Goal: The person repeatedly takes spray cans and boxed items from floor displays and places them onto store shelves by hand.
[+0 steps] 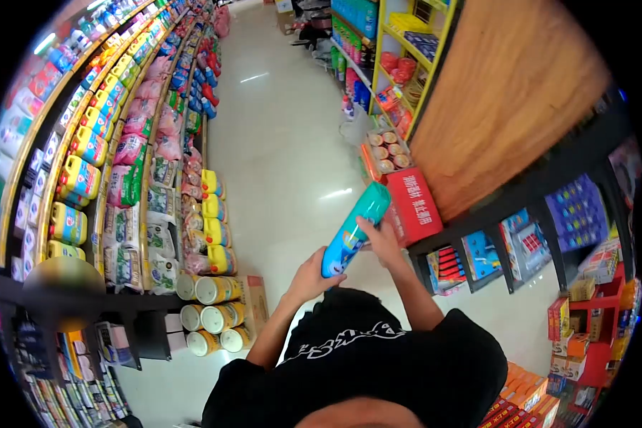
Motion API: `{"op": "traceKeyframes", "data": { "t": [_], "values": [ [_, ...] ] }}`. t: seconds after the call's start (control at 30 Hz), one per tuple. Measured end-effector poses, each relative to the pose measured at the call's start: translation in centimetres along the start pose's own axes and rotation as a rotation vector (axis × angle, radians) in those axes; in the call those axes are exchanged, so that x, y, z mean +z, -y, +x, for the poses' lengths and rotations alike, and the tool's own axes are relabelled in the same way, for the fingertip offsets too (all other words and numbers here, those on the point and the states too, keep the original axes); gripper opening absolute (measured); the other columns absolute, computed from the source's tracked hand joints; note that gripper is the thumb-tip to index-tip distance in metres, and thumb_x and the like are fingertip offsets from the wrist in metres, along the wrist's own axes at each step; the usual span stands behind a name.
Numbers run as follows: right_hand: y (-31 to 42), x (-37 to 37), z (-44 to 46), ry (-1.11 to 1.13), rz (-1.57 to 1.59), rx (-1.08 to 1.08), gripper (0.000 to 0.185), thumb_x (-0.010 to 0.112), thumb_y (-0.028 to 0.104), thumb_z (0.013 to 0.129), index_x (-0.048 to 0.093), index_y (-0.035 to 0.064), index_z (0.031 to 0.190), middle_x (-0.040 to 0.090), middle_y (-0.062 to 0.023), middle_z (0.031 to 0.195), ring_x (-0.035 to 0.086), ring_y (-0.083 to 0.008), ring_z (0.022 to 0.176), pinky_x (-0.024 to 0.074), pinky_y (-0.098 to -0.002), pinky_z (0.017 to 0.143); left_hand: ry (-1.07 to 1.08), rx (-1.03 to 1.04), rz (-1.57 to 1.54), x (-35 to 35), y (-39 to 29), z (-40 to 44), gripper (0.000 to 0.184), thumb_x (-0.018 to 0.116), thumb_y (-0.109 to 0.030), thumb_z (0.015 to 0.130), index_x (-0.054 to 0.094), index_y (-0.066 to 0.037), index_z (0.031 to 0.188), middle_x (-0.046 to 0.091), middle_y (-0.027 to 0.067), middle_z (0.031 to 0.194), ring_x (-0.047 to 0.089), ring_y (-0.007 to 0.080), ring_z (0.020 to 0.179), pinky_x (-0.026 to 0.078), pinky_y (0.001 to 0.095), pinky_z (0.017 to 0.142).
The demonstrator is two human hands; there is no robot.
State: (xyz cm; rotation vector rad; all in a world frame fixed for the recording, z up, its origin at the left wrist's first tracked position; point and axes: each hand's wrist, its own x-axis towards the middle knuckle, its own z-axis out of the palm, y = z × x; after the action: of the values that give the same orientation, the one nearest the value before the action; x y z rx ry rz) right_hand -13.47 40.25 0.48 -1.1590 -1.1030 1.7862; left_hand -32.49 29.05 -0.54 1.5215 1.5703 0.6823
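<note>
A long blue and teal cylinder that looks like an aerosol can is held tilted in front of my chest, its teal end up and to the right. Its lower blue end rests in my left hand, whose fingers are wrapped round it. Higher up, my right hand grips the can's right side, with the thumb on its printed front. Part of the label is covered by the fingers, and the print is too small to read.
Shelves on the left hold yellow detergent bottles and bagged goods. Lidded tubs stand on the floor beside a carton. To the right are a red box, a tray of jars, a wooden panel and hanging packages.
</note>
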Motion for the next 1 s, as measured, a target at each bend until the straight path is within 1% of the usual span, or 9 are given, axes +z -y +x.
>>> {"op": "traceKeyframes", "data": {
  "t": [0.13, 0.3, 0.4, 0.53, 0.7, 0.83, 0.93, 0.97, 1.0],
  "values": [
    [5.2, 4.7, 8.3, 0.033, -0.047, -0.120, 0.053, 0.074, 0.034, 0.089, 0.053, -0.0020, 0.122, 0.066, -0.0132, 0.107, 0.071, -0.0223, 0.090, 0.0617, -0.0354, 0.070, -0.116, -0.003, -0.033, -6.2, 1.4, 6.8, 0.073, 0.082, -0.035, 0.075, 0.049, -0.004, 0.132, 0.064, 0.0215, 0.115, 0.065, 0.0376, 0.104, 0.051, 0.0436, 0.090],
    [4.9, 7.4, 19.5, 0.185, -0.081, -0.135, 0.055, 0.082, 0.023, 0.082, 0.055, -0.0024, 0.123, 0.066, -0.0103, 0.108, 0.065, -0.0175, 0.099, 0.0547, -0.0329, 0.084, -0.219, -0.011, -0.169, -10.1, 7.7, 15.1, 0.080, 0.085, -0.026, 0.073, 0.045, 0.000, 0.137, 0.061, 0.0216, 0.121, 0.062, 0.0329, 0.111, 0.049, 0.0409, 0.094],
    [5.6, 8.9, 26.3, 0.174, -0.155, -0.182, 0.057, 0.084, 0.027, 0.079, 0.058, -0.0033, 0.119, 0.068, -0.0111, 0.108, 0.066, -0.0185, 0.098, 0.0539, -0.0344, 0.086, -0.172, -0.049, -0.243, -12.9, 10.0, 21.2, 0.081, 0.086, -0.024, 0.074, 0.044, 0.000, 0.138, 0.061, 0.0208, 0.122, 0.061, 0.0318, 0.112, 0.048, 0.0405, 0.096],
    [7.1, 9.3, 36.9, 0.068, -0.346, -0.184, 0.059, 0.086, 0.034, 0.075, 0.062, -0.0029, 0.114, 0.070, -0.0121, 0.104, 0.067, -0.0201, 0.095, 0.0538, -0.0353, 0.087, -0.037, -0.009, -0.284, -17.9, 12.8, 31.7, 0.081, 0.085, -0.022, 0.075, 0.042, -0.002, 0.140, 0.061, 0.0196, 0.122, 0.061, 0.0316, 0.113, 0.047, 0.0396, 0.098],
    [13.4, 9.3, 47.9, -0.106, -0.561, -0.335, 0.057, 0.087, 0.033, 0.073, 0.064, -0.0008, 0.112, 0.071, -0.0114, 0.101, 0.069, -0.0200, 0.093, 0.0544, -0.0353, 0.085, 0.123, 0.073, -0.008, -25.0, 12.6, 47.3, 0.075, 0.071, -0.031, 0.088, 0.035, -0.003, 0.148, 0.052, 0.0274, 0.136, 0.052, 0.0420, 0.125, 0.044, 0.0448, 0.103],
    [18.9, 9.2, 53.9, -0.322, -0.423, -0.382, 0.059, 0.089, 0.021, 0.070, 0.061, 0.0016, 0.118, 0.071, -0.0100, 0.102, 0.069, -0.0169, 0.091, 0.0552, -0.0327, 0.082, 0.208, 0.221, 0.130, -28.8, 9.6, 59.5, 0.081, 0.067, -0.039, 0.091, 0.031, 0.005, 0.148, 0.048, 0.0294, 0.140, 0.051, 0.0424, 0.126, 0.043, 0.0431, 0.105],
    [18.3, 6.7, 60.7, -0.479, -0.296, -0.476, 0.062, 0.089, 0.019, 0.070, 0.059, 0.0018, 0.122, 0.071, -0.0097, 0.103, 0.069, -0.0171, 0.093, 0.0555, -0.0328, 0.083, 0.283, 0.324, 0.055, -29.6, 7.6, 67.9, 0.087, 0.069, -0.039, 0.089, 0.027, 0.007, 0.149, 0.047, 0.0301, 0.141, 0.051, 0.0418, 0.127, 0.044, 0.0430, 0.105],
    [18.8, 6.2, 62.7, -0.516, -0.191, -0.513, 0.063, 0.088, 0.018, 0.071, 0.057, 0.0017, 0.124, 0.071, -0.0096, 0.105, 0.069, -0.0180, 0.094, 0.0555, -0.0334, 0.085, 0.396, 0.235, -0.046, -30.1, 5.7, 70.5, 0.091, 0.071, -0.038, 0.088, 0.024, 0.009, 0.150, 0.044, 0.0319, 0.143, 0.050, 0.0417, 0.129, 0.043, 0.0431, 0.106],
    [19.3, 5.4, 64.7, -0.552, -0.200, -0.520, 0.063, 0.088, 0.017, 0.071, 0.057, 0.0015, 0.124, 0.071, -0.0097, 0.105, 0.069, -0.0180, 0.094, 0.0554, -0.0333, 0.085, 0.400, 0.265, -0.083, -29.7, 5.4, 73.1, 0.090, 0.072, -0.034, 0.088, 0.022, 0.006, 0.151, 0.044, 0.0300, 0.143, 0.051, 0.0404, 0.129, 0.043, 0.0438, 0.107]
  ]
}}
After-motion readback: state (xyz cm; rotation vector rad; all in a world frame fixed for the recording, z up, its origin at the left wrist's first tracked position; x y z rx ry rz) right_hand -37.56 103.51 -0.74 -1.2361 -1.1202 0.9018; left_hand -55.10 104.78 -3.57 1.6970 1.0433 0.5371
